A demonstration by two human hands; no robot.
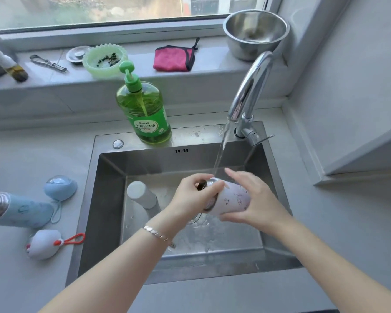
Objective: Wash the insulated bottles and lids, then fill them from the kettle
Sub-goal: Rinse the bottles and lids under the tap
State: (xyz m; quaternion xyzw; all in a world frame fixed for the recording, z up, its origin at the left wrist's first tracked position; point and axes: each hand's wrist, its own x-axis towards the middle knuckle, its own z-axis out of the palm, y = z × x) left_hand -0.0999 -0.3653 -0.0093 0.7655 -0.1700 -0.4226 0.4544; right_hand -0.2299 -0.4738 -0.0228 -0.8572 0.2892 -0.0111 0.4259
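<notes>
Leaning above the brushed-steel sink [104, 199], a pale insulated bottle [235, 199] (threaded metal neck) is clamped by fingers of the left hand [194, 195] at its mouth and the right hand [257, 199] round its body.

One camera was worn on my head. It faced forward and steeply down over the sink [87, 222]. It was near enough that my forearms crossed the bottom edge, and my left hand [190, 196] and right hand [257, 199] sat just below frame centre. The wide lens reached the window [99, 10] at the top, the counter [20, 281] at left and the wall [352, 86] at right, bowing straight edges.
</notes>
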